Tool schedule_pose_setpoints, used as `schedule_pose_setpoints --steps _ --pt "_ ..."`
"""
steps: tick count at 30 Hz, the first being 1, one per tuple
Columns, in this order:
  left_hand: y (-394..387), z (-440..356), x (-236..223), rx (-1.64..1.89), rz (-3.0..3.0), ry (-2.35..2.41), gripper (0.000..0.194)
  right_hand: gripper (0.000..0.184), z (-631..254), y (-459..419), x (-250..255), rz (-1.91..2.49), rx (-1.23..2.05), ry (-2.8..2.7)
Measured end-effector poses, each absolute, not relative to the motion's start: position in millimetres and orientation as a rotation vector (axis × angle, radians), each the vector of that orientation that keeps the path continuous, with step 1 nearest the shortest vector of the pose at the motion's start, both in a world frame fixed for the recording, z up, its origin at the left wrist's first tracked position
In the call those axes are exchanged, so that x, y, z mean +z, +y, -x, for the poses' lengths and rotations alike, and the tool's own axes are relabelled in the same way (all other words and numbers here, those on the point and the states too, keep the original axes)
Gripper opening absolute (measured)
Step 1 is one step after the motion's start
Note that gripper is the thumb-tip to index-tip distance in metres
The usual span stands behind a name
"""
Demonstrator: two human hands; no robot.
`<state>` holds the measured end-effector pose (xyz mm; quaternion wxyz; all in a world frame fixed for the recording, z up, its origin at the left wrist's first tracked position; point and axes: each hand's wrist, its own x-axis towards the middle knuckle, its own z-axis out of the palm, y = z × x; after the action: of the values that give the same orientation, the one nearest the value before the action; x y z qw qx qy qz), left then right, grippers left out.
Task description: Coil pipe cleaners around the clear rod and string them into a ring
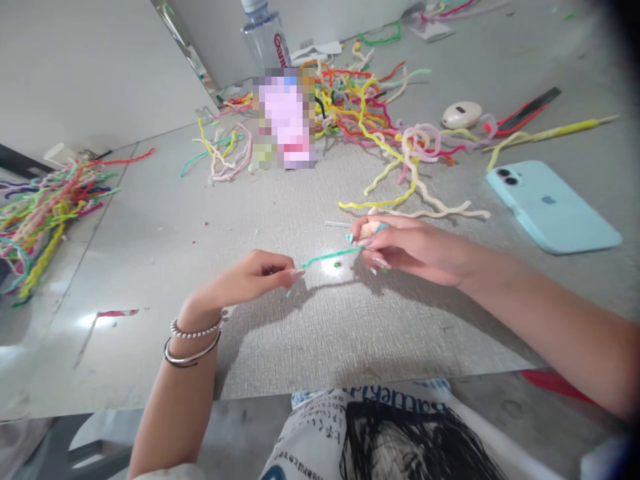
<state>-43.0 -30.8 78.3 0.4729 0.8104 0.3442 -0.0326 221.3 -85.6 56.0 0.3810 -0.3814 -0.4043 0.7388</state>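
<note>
A short teal-green yarn strand [333, 255] stretches nearly straight between my two hands, just above the grey table. One end is pinched by the fingertips of my left hand [270, 272], and a small tail pokes out below them. My right hand [405, 247] grips the other end between thumb and fingers. A bit of teal shows at its fingertips, and something light blue sits around one finger. Underneath the strand, a tiny green scrap [337, 265] lies on the table. A thin clear stick [337, 224] rests just beyond my right fingertips.
A large tangle of coloured yarn [350, 107] spreads at the back, and another pile [55, 213] lies at left. A light-blue phone [555, 207] lies to the right, near a white oval case [461, 115]. A plastic bottle [265, 37] stands behind a blurred pink object [286, 120].
</note>
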Motion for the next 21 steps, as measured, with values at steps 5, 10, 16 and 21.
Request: schedule_pose_setpoints --steps 5,10,16,21 --pt "-37 32 74 -0.115 -1.978 0.752 0.036 0.007 -218 -89 53 1.027 1.863 -1.187" --pt "-46 16 56 0.265 -1.824 0.725 0.041 0.008 -212 -93 49 0.944 1.875 -1.506" --pt "-66 -5 37 0.299 -1.653 0.843 0.054 0.009 -207 -95 43 0.81 1.892 -1.604" --pt "-73 -10 35 0.401 -1.576 0.872 0.056 0.013 -206 -97 43 0.79 1.904 -1.526"
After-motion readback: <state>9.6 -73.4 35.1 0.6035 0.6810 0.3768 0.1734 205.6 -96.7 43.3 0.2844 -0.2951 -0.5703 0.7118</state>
